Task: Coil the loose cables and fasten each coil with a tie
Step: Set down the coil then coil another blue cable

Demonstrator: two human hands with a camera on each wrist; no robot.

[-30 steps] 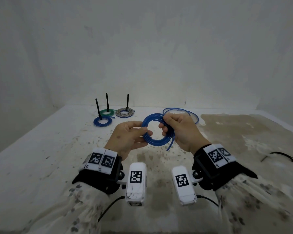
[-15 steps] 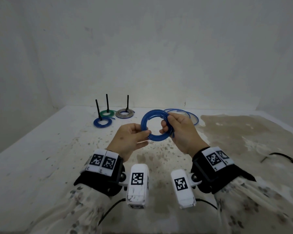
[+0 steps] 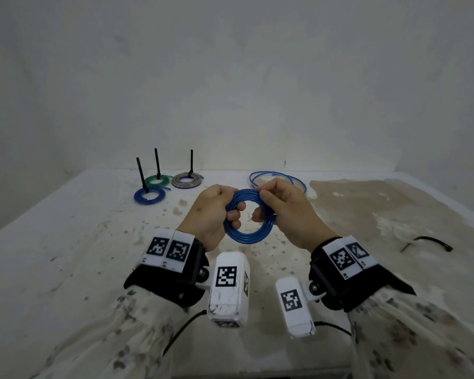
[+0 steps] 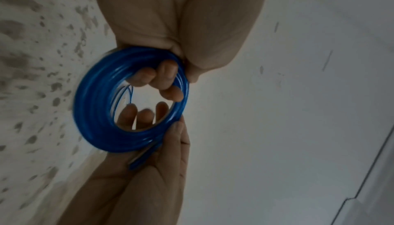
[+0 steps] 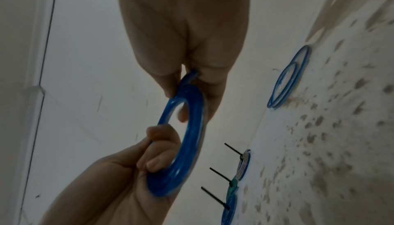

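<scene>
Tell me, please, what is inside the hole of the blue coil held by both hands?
Fingertips of both hands curl through the blue coil: the left hand above, the right hand below. The table shows behind; the fingers cover the rest.

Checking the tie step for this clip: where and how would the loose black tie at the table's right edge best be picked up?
Pinch the black tie at its raised middle arch, coming from above with the right hand, which is nearer. It lies alone on the table, bowed with its ends down, so the arch probably leaves room for fingers. Both hands, the left hand too, now hold the blue coil.
</scene>
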